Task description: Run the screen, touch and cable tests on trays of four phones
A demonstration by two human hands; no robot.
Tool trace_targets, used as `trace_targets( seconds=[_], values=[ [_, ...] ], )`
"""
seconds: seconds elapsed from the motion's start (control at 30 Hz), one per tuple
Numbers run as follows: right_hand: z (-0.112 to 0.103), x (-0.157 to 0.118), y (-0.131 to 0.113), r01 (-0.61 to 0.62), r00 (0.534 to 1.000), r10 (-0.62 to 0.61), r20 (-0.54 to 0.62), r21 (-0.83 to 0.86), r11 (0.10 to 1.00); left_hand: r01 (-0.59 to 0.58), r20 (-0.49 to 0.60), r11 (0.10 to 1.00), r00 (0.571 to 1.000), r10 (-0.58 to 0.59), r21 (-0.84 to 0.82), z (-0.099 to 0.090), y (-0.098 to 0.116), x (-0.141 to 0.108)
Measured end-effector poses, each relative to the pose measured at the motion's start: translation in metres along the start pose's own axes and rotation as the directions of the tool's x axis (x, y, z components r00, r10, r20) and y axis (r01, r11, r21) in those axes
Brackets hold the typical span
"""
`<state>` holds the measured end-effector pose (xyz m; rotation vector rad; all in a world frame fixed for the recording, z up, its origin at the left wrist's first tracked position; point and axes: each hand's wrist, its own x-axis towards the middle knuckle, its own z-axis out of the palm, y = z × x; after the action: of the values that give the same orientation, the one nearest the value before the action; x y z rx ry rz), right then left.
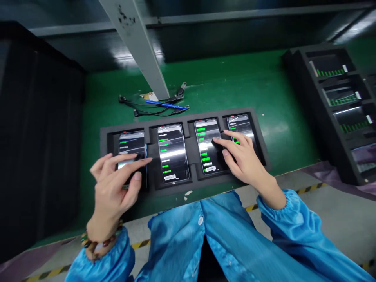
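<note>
Several smartphones lie face up in a black foam tray (pixel 192 137), their dark screens lit with rows of green text. My left hand (pixel 116 182) hovers over the leftmost smartphone (pixel 132 138) and partly covers it, fingers stretched and apart. Beside its index fingertip lies the second smartphone (pixel 173 154), in full view. My right hand (pixel 239 154) has its index finger over the third smartphone (pixel 207 150); whether it touches the screen I cannot tell. The rightmost smartphone (pixel 239 123) is partly hidden behind that hand's fingers. Neither hand holds anything.
Black cables (pixel 141 103) and a blue pen (pixel 167 105) lie behind the tray at the foot of a grey post (pixel 141 43). A black rack (pixel 323 90) holding more phones stands right on the green table (pixel 273 94). A large black block (pixel 38 129) fills the left.
</note>
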<state>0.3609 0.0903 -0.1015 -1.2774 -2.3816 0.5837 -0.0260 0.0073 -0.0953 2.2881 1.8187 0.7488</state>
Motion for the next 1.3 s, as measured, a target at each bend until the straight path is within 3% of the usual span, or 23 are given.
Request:
trace_targets(
  seconds=[0.1, 0.2, 0.33, 0.47, 0.63, 0.73, 0.9, 1.13, 1.3],
  values=[
    [0.001, 0.006, 0.002, -0.02, 0.999, 0.019, -0.034, -0.018, 1.0, 0.151, -0.067, 0.988, 0.986, -0.149, 0.026, -0.008, -0.008, -0.009],
    [0.001, 0.007, 0.001, -0.012, 0.998, 0.01, -0.06, -0.017, 1.0, 0.207, -0.034, 0.977, 0.978, -0.206, 0.044, -0.014, -0.019, -0.012],
    [-0.001, -0.004, -0.005, 0.032, 0.997, -0.03, -0.071, 0.025, 0.999, 0.189, 0.026, 0.977, 0.981, -0.193, 0.102, -0.015, -0.03, -0.007],
    [0.004, -0.013, -0.014, 0.054, 0.996, -0.05, -0.072, 0.061, 0.997, 0.155, 0.046, 0.983, 0.986, -0.16, 0.093, -0.012, -0.024, 0.002],
    [0.026, 0.009, -0.043, 0.212, 0.975, -0.219, 0.031, 0.152, 0.965, 0.07, 0.08, 0.998, 0.994, -0.07, 0.005, -0.009, -0.008, 0.013],
    [0.041, 0.028, -0.06, 0.253, 0.959, -0.269, 0.092, 0.155, 0.955, 0.123, 0.003, 0.992, 0.992, -0.124, 0.033, -0.014, -0.012, 0.008],
    [0.053, 0.042, -0.068, 0.172, 0.982, -0.178, 0.056, 0.088, 0.981, 0.261, -0.116, 0.965, 0.96, -0.256, 0.037, -0.018, -0.025, -0.016],
    [0.055, 0.044, -0.07, 0.122, 0.992, -0.122, 0.027, -0.013, 0.992, 0.276, -0.182, 0.961, 0.945, -0.273, -0.009, -0.008, -0.03, -0.028],
    [0.05, 0.038, -0.072, 0.263, 0.965, -0.261, -0.037, 0.069, 0.962, 0.258, -0.284, 0.965, 0.924, -0.257, -0.035, -0.006, -0.035, -0.035]
  ],
)
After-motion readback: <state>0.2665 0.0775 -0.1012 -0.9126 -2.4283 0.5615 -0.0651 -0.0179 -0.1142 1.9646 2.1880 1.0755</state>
